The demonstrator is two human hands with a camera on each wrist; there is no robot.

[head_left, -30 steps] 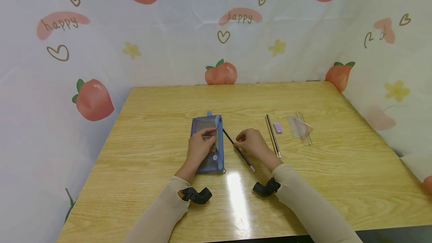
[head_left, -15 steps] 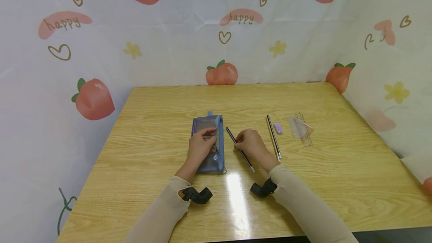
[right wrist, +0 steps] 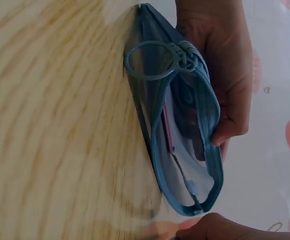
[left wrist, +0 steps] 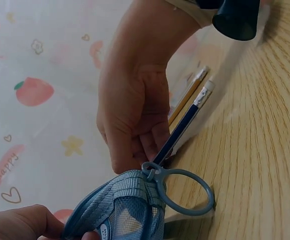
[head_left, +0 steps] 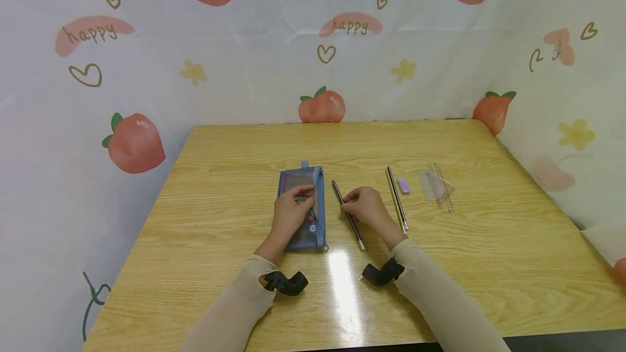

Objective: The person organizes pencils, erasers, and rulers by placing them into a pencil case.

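A blue mesh pencil case (head_left: 320, 216) lies on the table with its zipped mouth gaping to the right. My left hand (head_left: 289, 213) pinches the upper edge of that mouth and holds it raised. Inside, the right wrist view shows a thin pink strip (right wrist: 168, 131). Just right of the case, my right hand (head_left: 368, 209) pinches a dark pencil (head_left: 355, 231) near its middle. The pencil slants, its eraser end toward me. In the left wrist view, its white eraser (left wrist: 209, 85) shows beyond my fingers, and a ring zip pull (left wrist: 210, 195) hangs from the case.
Two more pencils (head_left: 397, 200), one dark and one yellowish, lie side by side right of my right hand. A purple eraser (head_left: 403, 186) is close by them. Farther right, a clear set square (head_left: 427, 189) overlaps a clear ruler (head_left: 447, 205). A patterned cloth (head_left: 254, 91) backs the table.
The dark pencil's far end has swung right, away from the case, and its eraser end slightly left, turning it steeper in my right fingers. My left hand stays on the case.
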